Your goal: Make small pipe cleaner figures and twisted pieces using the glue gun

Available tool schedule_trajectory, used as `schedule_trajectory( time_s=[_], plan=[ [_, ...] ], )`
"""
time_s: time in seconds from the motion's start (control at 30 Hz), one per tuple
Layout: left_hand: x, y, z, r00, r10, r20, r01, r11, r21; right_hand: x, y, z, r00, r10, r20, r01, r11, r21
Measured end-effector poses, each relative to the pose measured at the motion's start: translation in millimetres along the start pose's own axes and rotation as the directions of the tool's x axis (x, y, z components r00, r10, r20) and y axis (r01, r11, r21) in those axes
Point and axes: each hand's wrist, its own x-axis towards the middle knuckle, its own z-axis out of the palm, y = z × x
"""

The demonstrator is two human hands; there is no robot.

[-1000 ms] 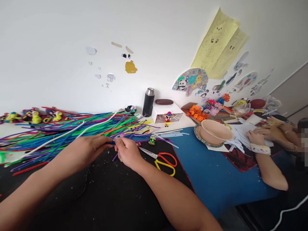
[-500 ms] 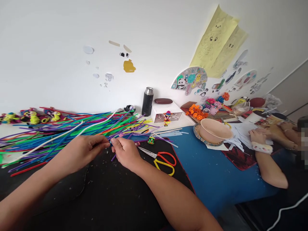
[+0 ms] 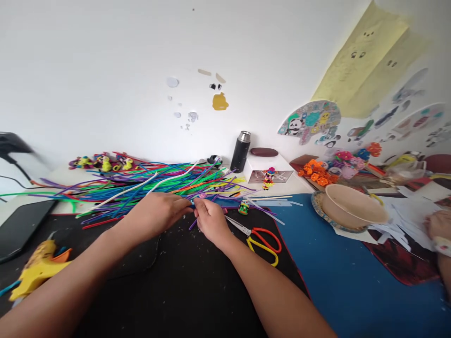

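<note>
My left hand (image 3: 157, 213) and my right hand (image 3: 211, 220) meet fingertip to fingertip above the black mat (image 3: 169, 286). Both are closed in a pinch around a small blue piece (image 3: 192, 202), mostly hidden by the fingers. A purple stem (image 3: 193, 224) pokes out below my right hand. Behind them spreads a heap of coloured pipe cleaners (image 3: 141, 183). Scissors (image 3: 259, 237) with red and yellow handles lie right of my right hand, near a small green figure (image 3: 243, 208).
A yellow glue gun (image 3: 40, 270) and a dark phone (image 3: 24, 230) lie at the left. A black flask (image 3: 241, 152), a white box (image 3: 269, 166) and a pink bowl (image 3: 352, 206) stand further back. Another person's hand (image 3: 439, 225) rests among papers at the right edge.
The view has turned left, so things appear further right and the glue gun and phone have come into view. My hands remain together at the small blue piece.
</note>
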Motion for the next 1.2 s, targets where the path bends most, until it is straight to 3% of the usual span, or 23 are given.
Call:
schedule_trajectory(
  time_s=[0.1, 0.23, 0.5, 0.63, 0.73, 1.07, 1.2],
  plan=[
    [1, -2, 0.1, 0.995, 0.082, 0.058, -0.086, 0.994, 0.069, 1, 1, 1, 1.000, 0.028, 0.015, -0.029, 0.997, 0.074],
    [3, -4, -0.5, 0.996, 0.081, 0.046, -0.083, 0.995, 0.048, 1, -3, 1, 0.998, 0.026, 0.059, -0.035, 0.988, 0.148],
    [2, 0, 1.8, 0.993, -0.041, 0.109, 0.051, 0.995, -0.084, 0, -1, -3, 0.999, -0.006, 0.038, 0.007, 1.000, -0.013],
    [4, 2, 1.3, 0.983, -0.121, 0.136, 0.146, 0.970, -0.196, 2, 4, -3, 1.000, -0.002, 0.021, 0.002, 1.000, -0.003],
    [5, 2, 1.2, 0.973, -0.160, 0.166, 0.191, 0.962, -0.193, 4, 7, -1, 1.000, -0.001, 0.000, 0.001, 1.000, 0.021],
    [2, 3, -10.6, 0.988, -0.024, 0.152, 0.035, 0.997, -0.071, 2, 3, 4, 0.997, 0.065, 0.032, -0.070, 0.980, 0.186],
    [2, 2, -9.2, 0.987, -0.029, 0.156, 0.034, 0.999, -0.029, 1, 3, 4, 0.994, 0.071, 0.081, -0.085, 0.979, 0.184]
  ],
)
